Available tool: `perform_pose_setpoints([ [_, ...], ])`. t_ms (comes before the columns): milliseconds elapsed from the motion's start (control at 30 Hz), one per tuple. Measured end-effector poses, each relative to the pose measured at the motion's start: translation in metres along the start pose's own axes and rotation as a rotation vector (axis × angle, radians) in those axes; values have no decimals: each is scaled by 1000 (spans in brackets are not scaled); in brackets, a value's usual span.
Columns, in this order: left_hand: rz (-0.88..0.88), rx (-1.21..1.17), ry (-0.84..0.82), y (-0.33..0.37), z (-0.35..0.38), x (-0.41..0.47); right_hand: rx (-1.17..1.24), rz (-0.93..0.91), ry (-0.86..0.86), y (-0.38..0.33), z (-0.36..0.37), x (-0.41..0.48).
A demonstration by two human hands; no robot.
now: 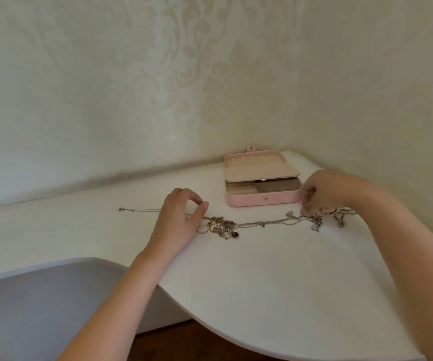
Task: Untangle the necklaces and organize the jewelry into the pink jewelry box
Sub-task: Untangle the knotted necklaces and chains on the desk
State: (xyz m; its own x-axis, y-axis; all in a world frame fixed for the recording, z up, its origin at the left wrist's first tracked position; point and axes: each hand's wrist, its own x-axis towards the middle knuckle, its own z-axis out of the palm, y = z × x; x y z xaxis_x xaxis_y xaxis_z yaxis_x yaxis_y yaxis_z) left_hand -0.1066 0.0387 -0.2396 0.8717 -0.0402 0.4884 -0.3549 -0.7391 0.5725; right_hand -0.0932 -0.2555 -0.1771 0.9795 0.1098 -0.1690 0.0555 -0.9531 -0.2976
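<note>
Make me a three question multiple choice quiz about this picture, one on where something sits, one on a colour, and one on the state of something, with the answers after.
1. Where does the jewelry box stand?
A. At the table's front edge
B. Toward the back of the table, near the wall corner
C. On the floor

2. What colour is the outside of the box?
A. Pink
B. Black
C. Green

3. What state is the box in?
A. Snapped shut
C. Turned upside down
B. Open, with its lid raised

Answers:
1. B, it sits beyond the tangled chains, close to where the two walls meet.
2. A, its front wall and snap tab are pink.
3. B, the lid stands up and the beige compartments show; the left hand and right hand work at the chains on the white table in front of it.
</note>
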Motion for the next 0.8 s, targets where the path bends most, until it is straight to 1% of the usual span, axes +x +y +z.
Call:
perform_pose_setpoints([
  [67,107,-55,-100,12,6,-8,98,-133,90,-13,3,-2],
  [133,158,-71,-213,24,16,-14,206,-257,67,-27,10,-5],
  [200,214,-21,-324,34,26,-16,210,-314,26,-36,19,-4],
  [267,227,-8,-386,37,30,-15,183,-341,-6,-42,28,-1],
  [367,173,-48,-386,36,28,-14,134,-365,-23,-45,34,2],
  [467,175,-16,-401,38,28,-16,130,-377,-40,-44,35,2],
  [533,158,-19,-393,39,28,-17,193,-389,-41,-44,34,1],
  [600,103,-58,-376,38,26,-17,286,-405,-35,-44,31,1],
  [733,19,-278,-336,40,21,-19,466,-428,-99,-45,25,0],
  [800,5,-327,-318,39,21,-20,551,-435,-144,-45,27,0],
])
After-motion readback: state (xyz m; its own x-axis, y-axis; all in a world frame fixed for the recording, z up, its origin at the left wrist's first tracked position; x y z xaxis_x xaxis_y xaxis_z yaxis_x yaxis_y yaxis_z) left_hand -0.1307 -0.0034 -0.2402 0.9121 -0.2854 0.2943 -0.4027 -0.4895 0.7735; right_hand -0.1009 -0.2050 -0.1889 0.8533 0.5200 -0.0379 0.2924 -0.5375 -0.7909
